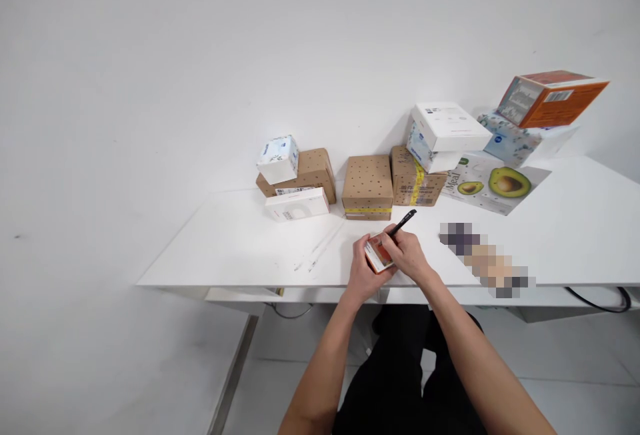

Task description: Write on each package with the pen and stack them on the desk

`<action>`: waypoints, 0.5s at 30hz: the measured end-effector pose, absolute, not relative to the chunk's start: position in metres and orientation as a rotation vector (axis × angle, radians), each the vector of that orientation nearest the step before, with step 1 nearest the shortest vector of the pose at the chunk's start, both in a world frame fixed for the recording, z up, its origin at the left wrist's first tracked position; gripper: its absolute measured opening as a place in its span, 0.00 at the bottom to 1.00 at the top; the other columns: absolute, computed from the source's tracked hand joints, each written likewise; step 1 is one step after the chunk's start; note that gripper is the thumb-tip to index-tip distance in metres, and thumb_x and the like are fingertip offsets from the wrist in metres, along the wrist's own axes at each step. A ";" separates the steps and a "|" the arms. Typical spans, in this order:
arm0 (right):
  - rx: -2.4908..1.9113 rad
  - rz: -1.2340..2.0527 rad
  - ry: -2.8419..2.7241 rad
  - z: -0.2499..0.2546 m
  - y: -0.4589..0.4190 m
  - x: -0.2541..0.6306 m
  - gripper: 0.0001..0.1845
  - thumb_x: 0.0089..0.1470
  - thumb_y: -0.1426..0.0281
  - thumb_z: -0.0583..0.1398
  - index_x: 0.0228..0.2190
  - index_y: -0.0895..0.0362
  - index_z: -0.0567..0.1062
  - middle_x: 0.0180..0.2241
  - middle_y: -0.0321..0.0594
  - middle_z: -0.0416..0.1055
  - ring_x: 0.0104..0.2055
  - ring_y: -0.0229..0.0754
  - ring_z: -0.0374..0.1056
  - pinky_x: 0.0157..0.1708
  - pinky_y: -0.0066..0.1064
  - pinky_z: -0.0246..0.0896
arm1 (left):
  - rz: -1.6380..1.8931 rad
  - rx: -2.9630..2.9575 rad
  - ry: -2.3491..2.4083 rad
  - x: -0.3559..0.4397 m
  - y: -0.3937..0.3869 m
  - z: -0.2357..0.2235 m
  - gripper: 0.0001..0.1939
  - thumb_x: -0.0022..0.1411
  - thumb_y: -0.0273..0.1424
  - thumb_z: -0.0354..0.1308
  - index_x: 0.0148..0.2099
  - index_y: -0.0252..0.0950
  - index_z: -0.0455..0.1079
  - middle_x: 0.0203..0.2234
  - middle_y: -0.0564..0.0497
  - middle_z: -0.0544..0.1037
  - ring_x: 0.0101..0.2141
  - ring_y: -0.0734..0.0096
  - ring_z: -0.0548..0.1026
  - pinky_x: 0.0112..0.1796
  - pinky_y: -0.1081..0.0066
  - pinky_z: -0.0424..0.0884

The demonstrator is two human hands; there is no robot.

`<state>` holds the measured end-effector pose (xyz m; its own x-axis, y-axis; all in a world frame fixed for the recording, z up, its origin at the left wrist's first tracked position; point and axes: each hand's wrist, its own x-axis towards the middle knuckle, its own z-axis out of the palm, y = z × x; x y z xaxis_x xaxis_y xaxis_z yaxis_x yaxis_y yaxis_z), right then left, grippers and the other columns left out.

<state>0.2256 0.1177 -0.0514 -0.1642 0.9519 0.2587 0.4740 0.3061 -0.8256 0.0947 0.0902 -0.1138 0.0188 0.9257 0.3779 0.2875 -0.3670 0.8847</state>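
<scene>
Near the table's front edge, my left hand (364, 273) is closed round a small orange and white box (379, 255) with a printed picture on its upper face. A black pen (403, 221) is pinched in my right hand (407, 253), its upper end pointing away to the right. The pen's tip is hidden behind my fingers, so I cannot tell whether it touches the box. My right hand rests against the box's right side. Just beyond my hands stands a brown cardboard box (368, 181) with yellow tape.
Left of it, a tissue pack (280, 158) tops a brown box (316, 171) behind a white box (298, 205). To the right are a stacked white box (450, 125), a taped carton (417, 188), an avocado-print sheet (493, 185) and an orange box (560, 101). A blurred patch (483, 258) covers something nearby.
</scene>
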 end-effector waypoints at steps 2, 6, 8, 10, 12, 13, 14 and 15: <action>-1.290 0.755 -1.788 -0.052 0.118 0.226 0.11 0.55 0.63 0.50 0.27 0.54 0.66 0.22 0.35 0.69 0.24 0.39 0.66 0.26 0.26 0.57 | 1.372 1.712 1.248 0.095 0.090 -0.113 0.44 0.44 0.36 0.69 0.59 0.40 0.50 0.51 0.43 0.62 0.52 0.56 0.66 0.52 0.56 0.64; -1.292 0.747 -1.771 -0.052 0.118 0.226 0.11 0.56 0.63 0.49 0.26 0.54 0.65 0.22 0.35 0.69 0.24 0.39 0.66 0.26 0.26 0.57 | 1.376 1.714 1.249 0.095 0.090 -0.112 0.43 0.44 0.36 0.69 0.59 0.39 0.50 0.51 0.43 0.62 0.52 0.56 0.66 0.52 0.56 0.65; -1.290 0.755 -1.774 -0.051 0.118 0.225 0.11 0.56 0.63 0.49 0.26 0.54 0.65 0.22 0.35 0.69 0.24 0.39 0.66 0.26 0.26 0.57 | 1.374 1.708 1.248 0.095 0.090 -0.112 0.43 0.44 0.36 0.69 0.59 0.39 0.50 0.51 0.43 0.62 0.52 0.56 0.66 0.52 0.56 0.64; -1.287 0.777 -1.769 -0.050 0.117 0.225 0.11 0.55 0.63 0.50 0.26 0.54 0.66 0.22 0.35 0.69 0.24 0.39 0.66 0.27 0.26 0.57 | 1.374 1.700 1.249 0.095 0.090 -0.112 0.43 0.44 0.36 0.69 0.59 0.39 0.51 0.51 0.43 0.62 0.52 0.56 0.66 0.52 0.56 0.64; -1.289 0.791 -1.730 -0.049 0.116 0.225 0.11 0.55 0.62 0.50 0.26 0.54 0.66 0.22 0.35 0.69 0.24 0.39 0.66 0.26 0.26 0.57 | 1.378 1.697 1.252 0.095 0.090 -0.112 0.44 0.43 0.37 0.69 0.59 0.39 0.51 0.51 0.43 0.63 0.52 0.56 0.66 0.52 0.56 0.64; -1.291 0.787 -1.695 -0.049 0.116 0.224 0.11 0.55 0.62 0.50 0.26 0.54 0.66 0.21 0.35 0.69 0.24 0.39 0.65 0.26 0.27 0.57 | 1.380 1.698 1.252 0.095 0.090 -0.112 0.44 0.43 0.37 0.69 0.59 0.39 0.51 0.51 0.43 0.63 0.52 0.56 0.66 0.52 0.56 0.64; -1.294 0.777 -1.644 -0.049 0.116 0.224 0.12 0.55 0.61 0.50 0.26 0.54 0.66 0.21 0.35 0.68 0.24 0.38 0.65 0.25 0.27 0.57 | 1.381 1.698 1.252 0.095 0.091 -0.112 0.45 0.43 0.37 0.69 0.59 0.39 0.51 0.51 0.43 0.63 0.52 0.55 0.66 0.52 0.56 0.64; -1.300 0.766 -1.576 -0.050 0.115 0.224 0.12 0.55 0.60 0.50 0.26 0.54 0.65 0.21 0.34 0.68 0.23 0.38 0.64 0.25 0.27 0.57 | 1.381 1.698 1.252 0.095 0.091 -0.113 0.45 0.42 0.37 0.70 0.59 0.40 0.50 0.51 0.43 0.62 0.53 0.55 0.66 0.52 0.56 0.64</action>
